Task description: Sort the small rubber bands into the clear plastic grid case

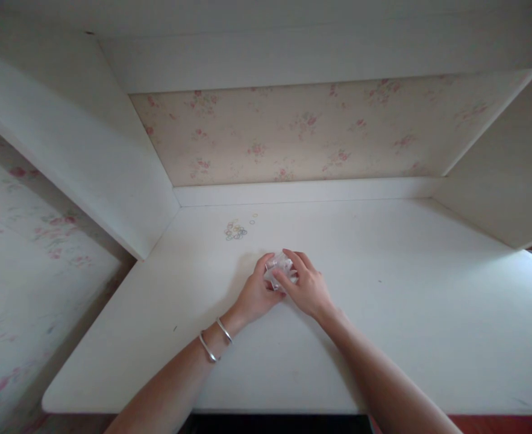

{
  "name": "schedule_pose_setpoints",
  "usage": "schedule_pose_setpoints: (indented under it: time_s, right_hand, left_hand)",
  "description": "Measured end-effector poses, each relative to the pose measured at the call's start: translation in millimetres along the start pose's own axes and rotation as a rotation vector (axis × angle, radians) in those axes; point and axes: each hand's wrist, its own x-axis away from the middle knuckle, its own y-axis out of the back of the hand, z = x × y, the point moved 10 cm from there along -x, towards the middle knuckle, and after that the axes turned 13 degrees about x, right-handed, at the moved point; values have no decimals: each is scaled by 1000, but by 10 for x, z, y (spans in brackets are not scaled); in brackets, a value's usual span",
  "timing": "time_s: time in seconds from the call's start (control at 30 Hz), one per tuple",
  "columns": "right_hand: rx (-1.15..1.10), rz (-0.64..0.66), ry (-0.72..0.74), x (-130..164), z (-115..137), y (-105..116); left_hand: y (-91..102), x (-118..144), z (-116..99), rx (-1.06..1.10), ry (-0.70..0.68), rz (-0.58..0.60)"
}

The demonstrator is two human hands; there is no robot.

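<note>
My left hand and my right hand meet over the middle of a white desk. Both grip a small crumpled clear plastic bag, held between the fingertips just above the desk top. What the bag holds is hidden. A little pile of small coloured rings lies on the desk beyond my hands, toward the back left, with two loose rings just to its right. Two silver bangles sit on my left wrist.
The desk sits in a white alcove with side panels left and right and a shelf overhead. Floral wallpaper covers the back wall. The desk's front edge runs close to me.
</note>
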Motion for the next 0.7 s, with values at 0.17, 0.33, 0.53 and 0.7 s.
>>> schedule_pose_setpoints:
  time_s: [0.17, 0.33, 0.53, 0.7]
  right_hand:
    - [31, -14, -57, 28, 0, -23]
    - [14, -40, -75, 29, -39, -27]
    - [-225, -4, -99, -17, -192, -117]
    - [-563, 105, -206, -38, -319, -351]
  left_hand:
    - [-19, 6, 85, 75, 57, 20]
    - [-149, 50, 1, 206, 75, 140]
    - [-92, 74, -60, 135, 71, 90]
    - [-64, 61, -50, 226, 105, 121]
